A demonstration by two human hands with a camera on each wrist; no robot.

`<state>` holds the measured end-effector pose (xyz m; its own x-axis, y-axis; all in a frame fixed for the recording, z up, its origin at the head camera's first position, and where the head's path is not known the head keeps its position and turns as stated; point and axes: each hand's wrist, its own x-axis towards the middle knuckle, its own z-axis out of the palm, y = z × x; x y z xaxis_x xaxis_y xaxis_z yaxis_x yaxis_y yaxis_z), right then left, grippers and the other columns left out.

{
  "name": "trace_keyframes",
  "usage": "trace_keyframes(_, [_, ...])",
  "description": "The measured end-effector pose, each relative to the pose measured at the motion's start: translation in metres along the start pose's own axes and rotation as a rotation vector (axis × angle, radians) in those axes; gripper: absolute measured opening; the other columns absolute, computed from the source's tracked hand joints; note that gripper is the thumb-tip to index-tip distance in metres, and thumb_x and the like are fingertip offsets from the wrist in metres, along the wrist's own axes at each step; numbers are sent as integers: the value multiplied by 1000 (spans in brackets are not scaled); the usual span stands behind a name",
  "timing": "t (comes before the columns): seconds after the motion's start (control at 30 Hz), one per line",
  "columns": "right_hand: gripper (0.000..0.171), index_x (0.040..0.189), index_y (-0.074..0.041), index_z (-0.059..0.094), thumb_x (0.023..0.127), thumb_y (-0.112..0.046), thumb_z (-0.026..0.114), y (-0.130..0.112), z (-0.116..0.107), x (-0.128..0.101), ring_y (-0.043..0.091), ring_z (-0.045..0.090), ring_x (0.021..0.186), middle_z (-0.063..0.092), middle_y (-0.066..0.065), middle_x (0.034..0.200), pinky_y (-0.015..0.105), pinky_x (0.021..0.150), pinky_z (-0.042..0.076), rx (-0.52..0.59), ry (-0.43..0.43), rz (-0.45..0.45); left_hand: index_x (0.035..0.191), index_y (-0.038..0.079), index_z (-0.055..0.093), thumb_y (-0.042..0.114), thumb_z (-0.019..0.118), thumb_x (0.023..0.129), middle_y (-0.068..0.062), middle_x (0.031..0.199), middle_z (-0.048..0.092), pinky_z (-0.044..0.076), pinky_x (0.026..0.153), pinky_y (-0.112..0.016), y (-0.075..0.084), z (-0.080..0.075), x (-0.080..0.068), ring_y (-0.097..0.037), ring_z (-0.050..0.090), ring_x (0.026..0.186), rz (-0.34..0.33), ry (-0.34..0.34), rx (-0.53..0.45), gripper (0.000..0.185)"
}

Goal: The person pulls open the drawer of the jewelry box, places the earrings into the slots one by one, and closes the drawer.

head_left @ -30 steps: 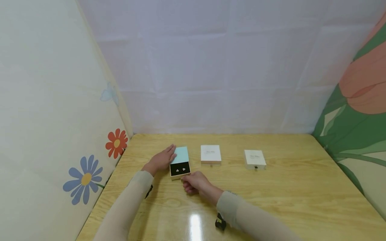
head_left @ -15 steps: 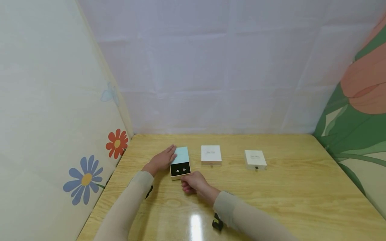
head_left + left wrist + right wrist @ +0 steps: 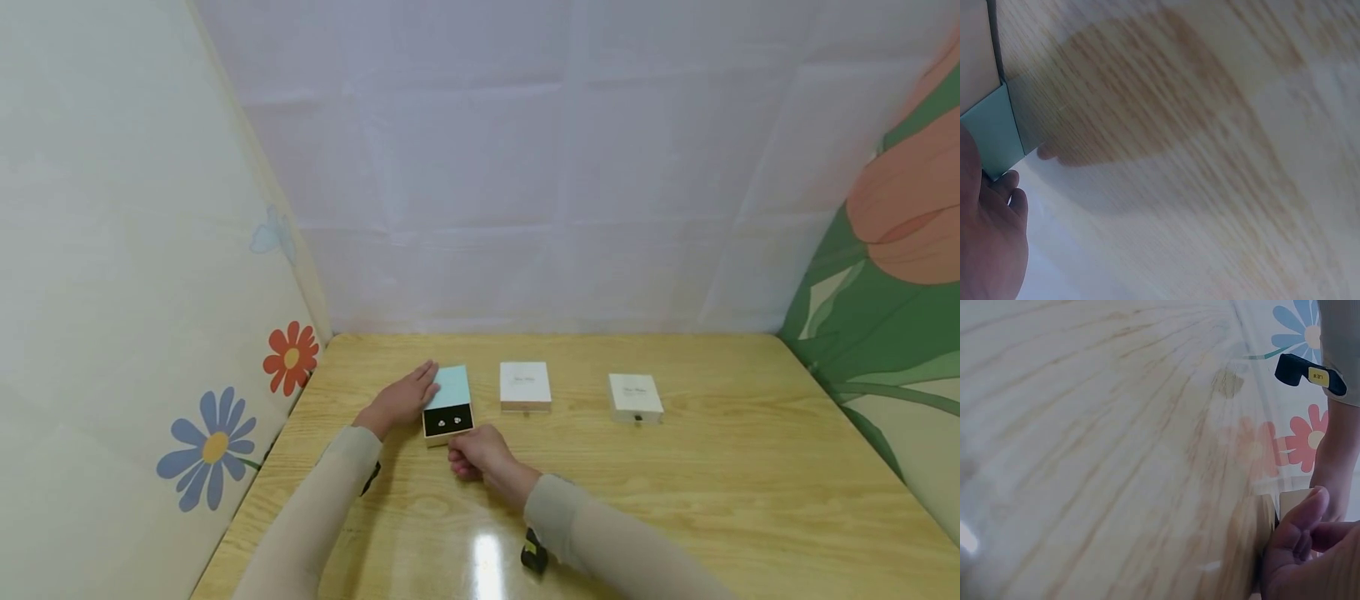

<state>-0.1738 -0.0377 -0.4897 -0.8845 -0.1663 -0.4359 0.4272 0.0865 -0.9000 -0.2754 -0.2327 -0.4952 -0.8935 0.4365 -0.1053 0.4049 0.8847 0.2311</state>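
Note:
A small jewelry box (image 3: 451, 387) with a light blue sleeve lies on the wooden table, its drawer (image 3: 447, 421) slid out toward me. Two small shiny earrings (image 3: 457, 421) sit on the drawer's black lining. My left hand (image 3: 401, 400) holds the sleeve at its left side; in the left wrist view the thumb lies along the teal sleeve (image 3: 1000, 134) and fingertips are at its end. With curled fingers, my right hand (image 3: 480, 452) pinches at the drawer's front edge, hiding whatever is between thumb and finger. The right wrist view shows its thumb (image 3: 1310, 509) against the cream drawer front.
To the right of the blue box stands a white box (image 3: 524, 385) with small printing on top. Farther right is a second white box (image 3: 635, 397) with a dark tab at its front. Flowered cloth (image 3: 213, 446) borders the table's left side, and a pale cloth (image 3: 555, 275) hangs behind.
My right hand and forearm have shifted slightly left at the drawer's front. The left hand, the sleeve and the white boxes stay where they were; the drawer remains out by about the same amount.

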Motion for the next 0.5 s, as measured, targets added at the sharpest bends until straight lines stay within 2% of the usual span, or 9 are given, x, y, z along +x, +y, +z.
trace_keyframes(0.5, [15, 84, 5, 70, 94, -1, 61, -7, 4, 8, 6, 57, 46, 64, 2, 61, 16, 43, 50, -13, 45, 11, 162, 2, 15, 37, 26, 113, -17, 169, 14, 24, 125, -48, 1, -1, -2, -33, 19, 154, 7, -2, -12, 61])
